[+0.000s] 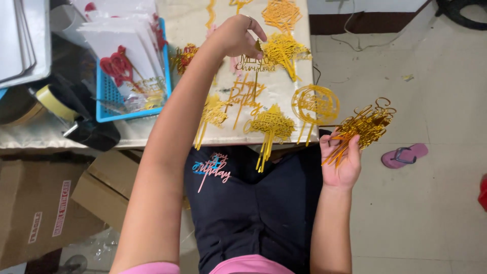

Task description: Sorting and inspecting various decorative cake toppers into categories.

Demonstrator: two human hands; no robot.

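Note:
My left hand reaches out over the table and pinches a thin gold script cake topper by its top; the topper hangs down above other toppers. My right hand sits beside the table's right edge, shut on a bundle of gold cake toppers that fans up to the right. Piles of gold toppers lie on the table: one at the front edge, a round one, and more at the back. A pink and blue script topper rests on my lap.
A blue basket at the left holds white cards and a red topper. A tape roll and dark clutter lie next to it. Cardboard boxes stand on the floor at left. A pink sandal lies on the tiled floor.

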